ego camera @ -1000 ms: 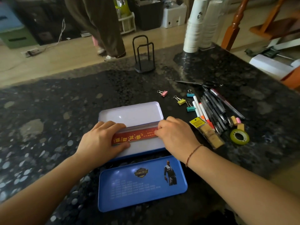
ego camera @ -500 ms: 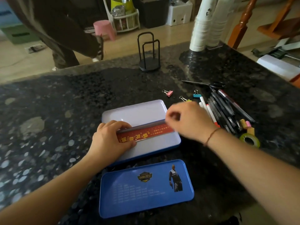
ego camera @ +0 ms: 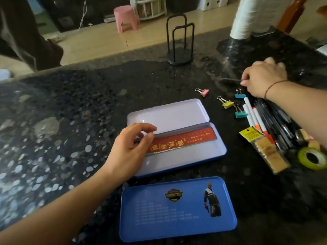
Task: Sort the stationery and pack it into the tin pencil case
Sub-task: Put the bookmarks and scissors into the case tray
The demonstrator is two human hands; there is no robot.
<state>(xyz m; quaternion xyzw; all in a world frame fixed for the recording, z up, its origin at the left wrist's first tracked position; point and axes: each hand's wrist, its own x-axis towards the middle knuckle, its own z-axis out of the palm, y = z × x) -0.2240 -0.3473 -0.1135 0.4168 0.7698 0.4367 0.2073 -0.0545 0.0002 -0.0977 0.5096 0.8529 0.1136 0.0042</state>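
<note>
**Ruler in the tin, right hand at the scissors**

On the dark speckled surface [ego camera: 53,121], the left hand [ego camera: 129,151] rests on the left end of the red ruler [ego camera: 184,141], its grip loosely curled and clasping nothing. The ruler lies lengthwise inside the open tin pencil case [ego camera: 177,117]. Just in front of the case, the blue lid [ego camera: 177,209] lies flat. To the right are 4 binder clips, the nearest yellow one [ego camera: 228,104], then a heap of pens [ego camera: 270,121], a packet of erasers [ego camera: 265,149] and a green tape roll [ego camera: 312,158]. Farther back, the right hand [ego camera: 263,78] pinches the scissors [ego camera: 230,79], blades pointing left.
</note>
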